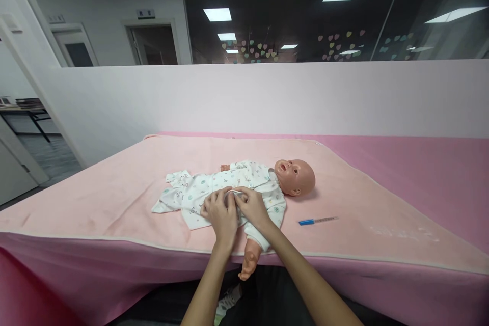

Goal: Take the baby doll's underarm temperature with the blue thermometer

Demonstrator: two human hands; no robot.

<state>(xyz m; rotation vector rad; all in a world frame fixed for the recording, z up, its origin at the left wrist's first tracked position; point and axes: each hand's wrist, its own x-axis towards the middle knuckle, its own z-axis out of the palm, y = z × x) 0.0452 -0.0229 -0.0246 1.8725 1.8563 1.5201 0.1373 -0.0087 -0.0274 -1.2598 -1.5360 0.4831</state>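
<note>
A baby doll (296, 175) lies on its back across the padded surface, head to the right. It wears a white printed baby outfit (214, 182), with the legs of the cloth flat and to the left. My left hand (222, 214) and my right hand (252, 206) meet at the doll's middle. Their fingers are bent and pinch the edge of the outfit between them; the exact fastening is hidden. One doll arm (250, 259) sticks out toward me from its sleeve, past the front edge.
A thermometer-like stick with a blue end (306, 222) lies right of the doll. A peach blanket (126, 163) covers the pink table cover (420, 163). Behind rises a white half wall (267, 99) with a window (290, 15) above it.
</note>
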